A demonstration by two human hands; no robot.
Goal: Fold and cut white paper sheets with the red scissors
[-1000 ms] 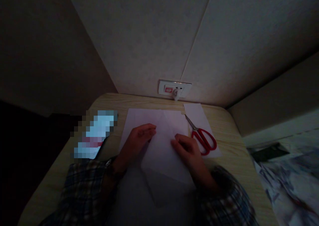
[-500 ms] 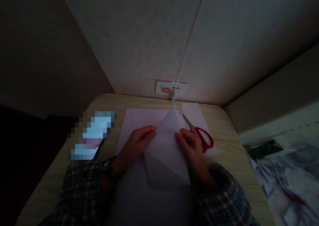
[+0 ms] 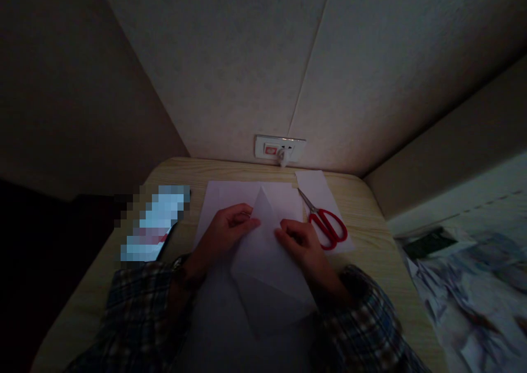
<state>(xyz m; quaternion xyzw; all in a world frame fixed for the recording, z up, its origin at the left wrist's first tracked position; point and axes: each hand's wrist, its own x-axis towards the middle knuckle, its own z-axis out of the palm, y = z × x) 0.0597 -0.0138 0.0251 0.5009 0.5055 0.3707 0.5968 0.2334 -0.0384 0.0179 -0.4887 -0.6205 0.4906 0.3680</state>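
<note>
A folded sheet of white paper (image 3: pixel 269 269) with a pointed top is held up between my hands. My left hand (image 3: pixel 230 227) pinches its left edge, thumb in front and fingers behind. On the opposite edge, my right hand (image 3: pixel 302 241) grips the paper with curled fingers and thumb. Creases run across the sheet's lower part. Beneath it lie more white sheets (image 3: pixel 209 203) on the table. Red-handled scissors (image 3: pixel 327 225) rest just right of my right hand, on a narrower strip of white paper (image 3: pixel 313 184).
The light wood table (image 3: pixel 370 241) meets the wall, where a socket panel (image 3: pixel 280 149) holds a white plug. A phone (image 3: pixel 158 222), blurred by pixels, lies at the left. Beyond the right edge, a patterned cloth (image 3: pixel 481 301) carries a dark green packet (image 3: pixel 430 242).
The paper's point has tilted left and dropped a little. My right hand has shifted left with it, farther from the scissors. My left thumb now lies more over the paper's front.
</note>
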